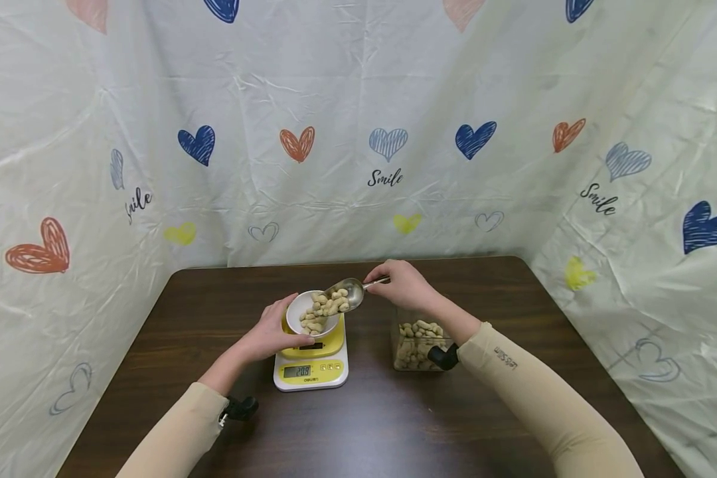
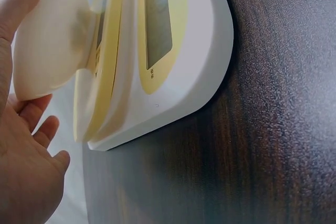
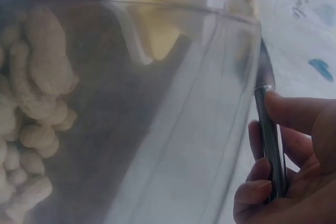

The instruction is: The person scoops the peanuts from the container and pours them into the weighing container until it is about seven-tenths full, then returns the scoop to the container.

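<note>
Head view: on the dark tabletop [image 1: 364,431] stands a yellow-and-white scale [image 1: 311,372], with a clear container [image 1: 407,367] of peanuts [image 1: 419,329] to its right. On the scale, a white bowl [image 1: 295,311] holds peanuts, gripped by the left hand [image 1: 273,333]. Right of the scale, the right hand [image 1: 403,287] pinches the handle of a loaded metal scoop [image 1: 355,291], its lip over the bowl. Behind the scale hangs heart-printed white cloth [image 1: 334,226].

At centre frame, the scoop [image 1: 355,291] looks like polished metal, the bowl [image 1: 296,312] smooth, the scale [image 1: 312,373] plastic and the peanuts [image 1: 332,303] rough-shelled, with a glossy wood-grained table [image 1: 358,425] below and a creased curtain [image 1: 334,86] above.
</note>
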The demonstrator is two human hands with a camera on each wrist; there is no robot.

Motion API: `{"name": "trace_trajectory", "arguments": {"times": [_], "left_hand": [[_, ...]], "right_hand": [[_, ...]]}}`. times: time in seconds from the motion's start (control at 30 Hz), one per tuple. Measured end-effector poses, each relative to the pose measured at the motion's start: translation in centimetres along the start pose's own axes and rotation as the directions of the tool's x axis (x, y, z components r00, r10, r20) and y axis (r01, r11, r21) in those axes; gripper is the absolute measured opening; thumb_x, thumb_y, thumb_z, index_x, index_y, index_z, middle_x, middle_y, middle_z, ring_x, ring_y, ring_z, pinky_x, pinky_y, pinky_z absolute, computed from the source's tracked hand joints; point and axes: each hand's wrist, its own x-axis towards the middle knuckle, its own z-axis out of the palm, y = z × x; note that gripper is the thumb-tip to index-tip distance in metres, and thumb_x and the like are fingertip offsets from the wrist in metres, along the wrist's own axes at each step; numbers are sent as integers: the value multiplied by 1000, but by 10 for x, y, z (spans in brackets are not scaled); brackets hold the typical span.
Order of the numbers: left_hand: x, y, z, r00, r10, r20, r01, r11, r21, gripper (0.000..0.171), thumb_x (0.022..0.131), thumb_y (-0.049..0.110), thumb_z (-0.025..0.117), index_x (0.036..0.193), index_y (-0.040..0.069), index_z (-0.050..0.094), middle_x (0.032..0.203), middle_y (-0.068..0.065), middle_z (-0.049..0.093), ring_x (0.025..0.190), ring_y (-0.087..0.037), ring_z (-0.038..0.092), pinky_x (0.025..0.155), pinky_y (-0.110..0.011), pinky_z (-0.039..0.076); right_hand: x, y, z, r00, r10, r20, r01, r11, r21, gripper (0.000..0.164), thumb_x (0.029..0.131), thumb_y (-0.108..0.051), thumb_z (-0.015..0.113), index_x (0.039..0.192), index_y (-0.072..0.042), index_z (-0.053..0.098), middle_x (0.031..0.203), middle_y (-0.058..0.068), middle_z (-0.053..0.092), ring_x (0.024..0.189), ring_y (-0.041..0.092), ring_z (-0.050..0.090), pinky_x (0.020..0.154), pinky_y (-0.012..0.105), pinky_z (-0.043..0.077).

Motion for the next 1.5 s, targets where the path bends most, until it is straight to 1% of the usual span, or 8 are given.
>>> {"name": "trace_trajectory", "arguments": {"times": [0.1, 0.27, 0.5, 0.8, 1.13, 1.23, 1.33, 1.5], "left_hand": [[0, 0, 0, 1000, -8, 1, 8, 1000, -7, 116, 75, 59, 86, 163, 15, 25, 157, -16, 33, 143, -34, 26, 110, -58, 32], [-1, 2, -1, 1000, -10, 1, 10, 1000, -19, 116, 75, 58, 87, 162, 15, 25, 155, -17, 36, 142, -34, 26, 110, -59, 32], [-2, 2, -1, 1000, -4, 1, 4, 1000, -22, 116, 75, 57, 87, 162, 12, 25, 153, -17, 38, 142, -35, 27, 109, -60, 32], [0, 2, 0, 1000, 13, -1, -13, 1000, -20, 117, 75, 56, 87, 162, 9, 25, 153, -17, 38, 142, -37, 27, 110, -61, 30], [-1, 3, -1, 1000, 10, 8, -9, 1000, -16, 121, 75, 57, 87, 163, 8, 21, 156, -19, 35, 144, -38, 24, 111, -63, 29], [-3, 5, -2, 1000, 5, 8, -4, 1000, -20, 124, 74, 56, 88, 164, 10, 16, 160, -19, 30, 148, -41, 18, 113, -65, 24], [-3, 6, -5, 1000, 11, -8, -11, 1000, -18, 127, 74, 58, 87, 165, 12, 12, 164, -15, 28, 151, -40, 12, 115, -66, 20], [-3, 17, -14, 997, 59, -46, -59, 998, -9, 123, 77, 55, 87, 166, 16, 11, 164, -7, 28, 152, -35, 11, 115, -64, 21]], "right_hand": [[1, -5, 1, 999, -43, -33, 40, 997, -68, 16, 98, -23, 72, 111, -17, 79, 111, -2, 70, 109, 22, 61, 89, 43, 50], [2, -10, 1, 997, -40, -66, 30, 987, -157, 14, 98, -26, 73, 109, -20, 79, 110, -3, 69, 111, 23, 57, 94, 44, 46], [2, -9, -2, 996, -46, -81, 29, 979, -201, 15, 98, -25, 72, 110, -20, 79, 110, -2, 70, 113, 25, 56, 94, 44, 45], [0, -6, -11, 994, -60, -92, 42, 981, -190, 17, 98, -24, 72, 112, -17, 80, 111, 3, 71, 110, 27, 60, 92, 45, 48], [-12, 1, -26, 991, -76, -112, 59, 987, -149, 16, 98, -23, 72, 111, -18, 79, 114, -1, 70, 115, 26, 58, 95, 47, 47], [-18, 5, -33, 992, -64, -112, 49, 990, -129, 16, 98, -25, 72, 112, -19, 79, 115, -2, 70, 116, 25, 59, 95, 46, 47], [-26, 10, -42, 994, -38, -106, 28, 995, -98, 18, 99, -26, 71, 114, -20, 78, 116, -2, 71, 116, 25, 59, 94, 47, 48], [-42, 21, -58, 995, 38, -87, -42, 998, -41, 21, 100, -30, 70, 118, -22, 77, 122, 0, 70, 116, 26, 62, 93, 48, 50]]}}
